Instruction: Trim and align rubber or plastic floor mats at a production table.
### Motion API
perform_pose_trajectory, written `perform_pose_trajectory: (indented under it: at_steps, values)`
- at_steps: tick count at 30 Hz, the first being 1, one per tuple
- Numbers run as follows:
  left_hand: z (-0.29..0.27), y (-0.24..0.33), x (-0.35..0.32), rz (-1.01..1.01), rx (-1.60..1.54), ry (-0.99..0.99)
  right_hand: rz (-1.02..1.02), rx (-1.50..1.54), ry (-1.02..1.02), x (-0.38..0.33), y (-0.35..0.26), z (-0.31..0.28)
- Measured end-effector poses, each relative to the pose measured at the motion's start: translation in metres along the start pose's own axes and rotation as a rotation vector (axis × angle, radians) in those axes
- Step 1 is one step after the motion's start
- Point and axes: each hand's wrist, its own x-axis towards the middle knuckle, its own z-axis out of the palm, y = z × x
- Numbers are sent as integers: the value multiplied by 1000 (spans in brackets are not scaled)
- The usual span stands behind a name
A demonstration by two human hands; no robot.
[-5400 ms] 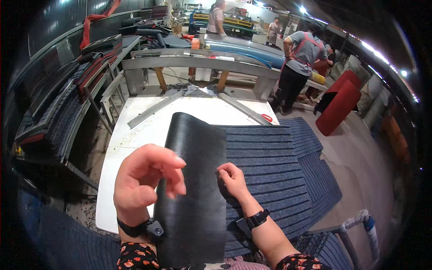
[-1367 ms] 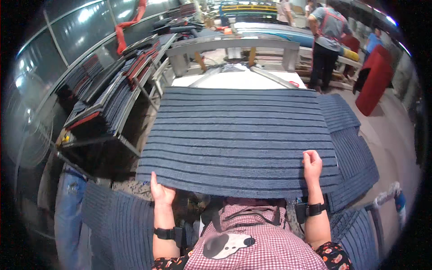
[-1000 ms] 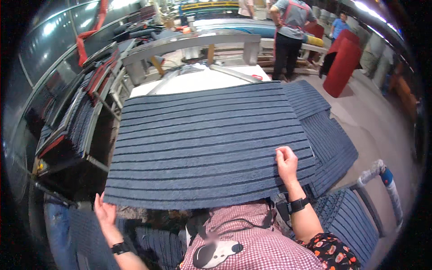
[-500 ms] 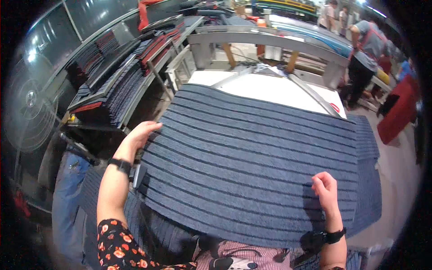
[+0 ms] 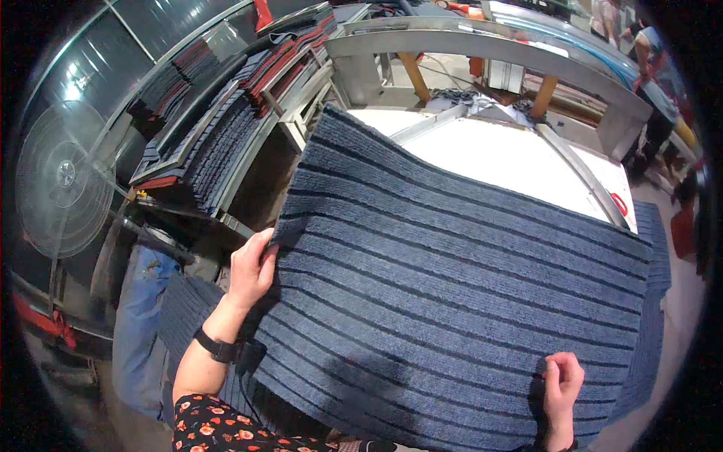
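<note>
A blue-grey mat with dark stripes (image 5: pixel 444 279) lies across the work table in front of me. My left hand (image 5: pixel 252 267) grips its left edge, thumb on top and fingers wrapped beneath. The far left corner of the mat is raised, and a slack bend runs across that side. Over the near right part of the mat, my right hand (image 5: pixel 562 380) is closed with its fingers curled. Whatever those fingers may hold is hidden. A shadow falls on the mat beside that hand.
White tabletop (image 5: pixel 512 158) shows beyond the mat, with a metal bar (image 5: pixel 580 177) and red-handled scissors (image 5: pixel 618 203). A metal frame (image 5: pixel 482 47) crosses behind. Stacked mats (image 5: pixel 226 151) fill a rack at left, near a fan (image 5: pixel 66 173) and blue jeans (image 5: pixel 143 324). More striped matting (image 5: pixel 651 301) hangs at right.
My left hand has closed on the mat's left edge, and the far left corner has risen. My right hand has moved lower in view, still curled. The whole view has shifted.
</note>
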Motion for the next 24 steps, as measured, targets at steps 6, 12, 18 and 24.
perform_pose_trajectory:
  at_steps: [6, 12, 18, 24]
  values:
    - [22, -8, -4, -63, 15, 31, -12, -88, 35, -3, -2, -10]
    - [-1, -36, -23, -31, -87, 43, -257, -307, 262, 18, -10, -21]
    - [17, -22, -24, 4, -175, -22, 512, -643, 560, -8, 61, -178]
    - [-10, -13, -16, 137, -33, 61, 474, -559, 446, -12, 53, -149]
